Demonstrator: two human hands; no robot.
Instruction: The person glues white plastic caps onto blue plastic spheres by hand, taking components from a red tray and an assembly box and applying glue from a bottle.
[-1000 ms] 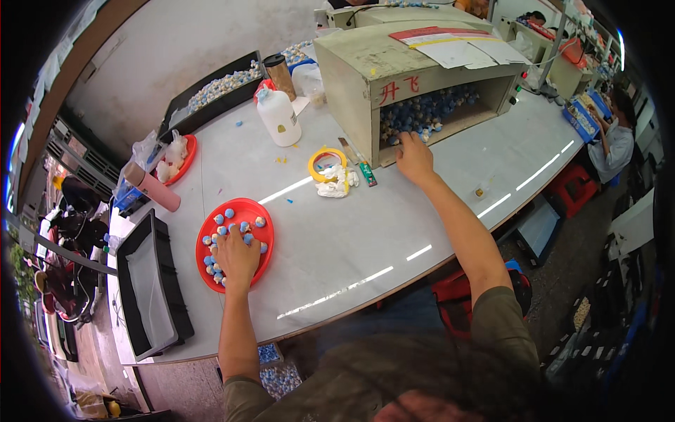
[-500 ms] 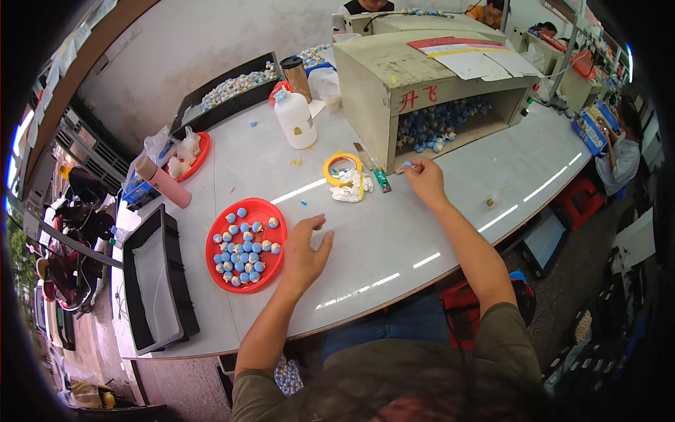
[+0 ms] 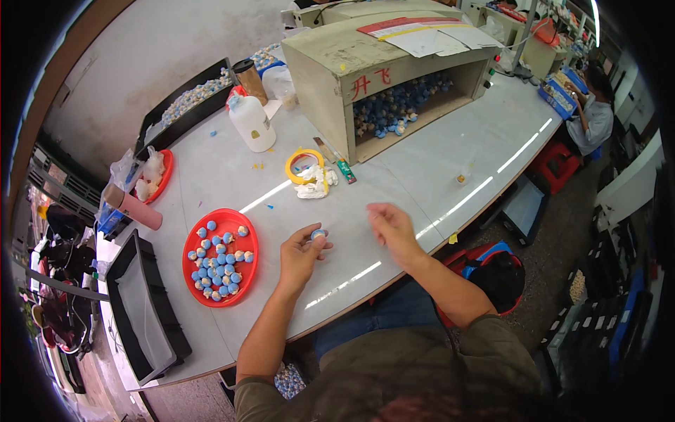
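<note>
My left hand [image 3: 299, 259] is over the table just right of the red round tray, its thumb and fingers closed on a small blue-and-white ball [image 3: 318, 234]. To its right, my right hand [image 3: 394, 233] hovers above the tabletop, slightly blurred, with its fingers apart and no object visible in them. The red tray [image 3: 193, 294] carries many similar balls, blue on one part and pale on the other. More blue balls [image 3: 401, 109] are heaped inside the opening of the beige metal box [image 3: 316, 98] at the back.
Yellow tape [image 3: 289, 169], crumpled white material [image 3: 311, 190] and a green-handled tool [image 3: 346, 172] lie before the box. A white bottle [image 3: 252, 126] and pink flask [image 3: 137, 209] stand farther left. Black trays [image 3: 169, 352] line the left side. A co-worker [image 3: 590, 112] sits at far right.
My right hand has come back from the box opening toward my left hand. My left hand, open before, now holds a ball. The view has shifted right.
</note>
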